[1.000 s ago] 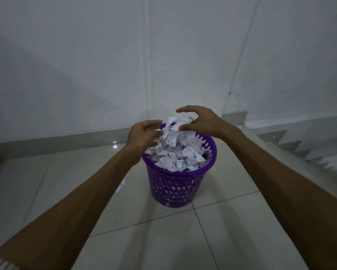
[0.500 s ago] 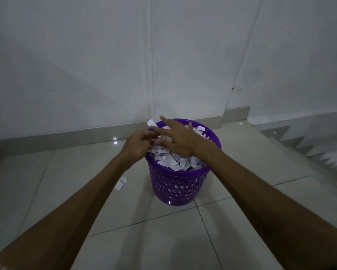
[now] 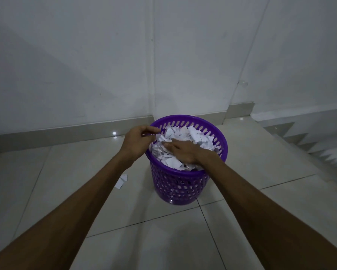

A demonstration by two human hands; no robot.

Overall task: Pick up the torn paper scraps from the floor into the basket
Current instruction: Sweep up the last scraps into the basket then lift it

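Paper scraps (image 3: 185, 137) filling purple basket (image 3: 180, 185), right hand (image 3: 183, 152) pressing flat

A bare indoor stair landing, likely in a home: pale glossy floor tiles (image 3: 241, 221), white walls (image 3: 86, 65), steps (image 3: 309, 141) descending right of the hands.

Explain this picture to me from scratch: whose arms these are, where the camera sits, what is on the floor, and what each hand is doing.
There is no machine here. The camera is worn on a person's head and looks forward and down, so both bare arms reach in from below. A purple plastic basket stands on the tiled floor near a white wall, full of torn paper scraps. The right hand lies flat on the heap, fingers straight, pressing it down. The left hand is at the basket's rim, fingers curled; whether it pinches anything is unclear. A few loose scraps lie on the floor left of the basket.
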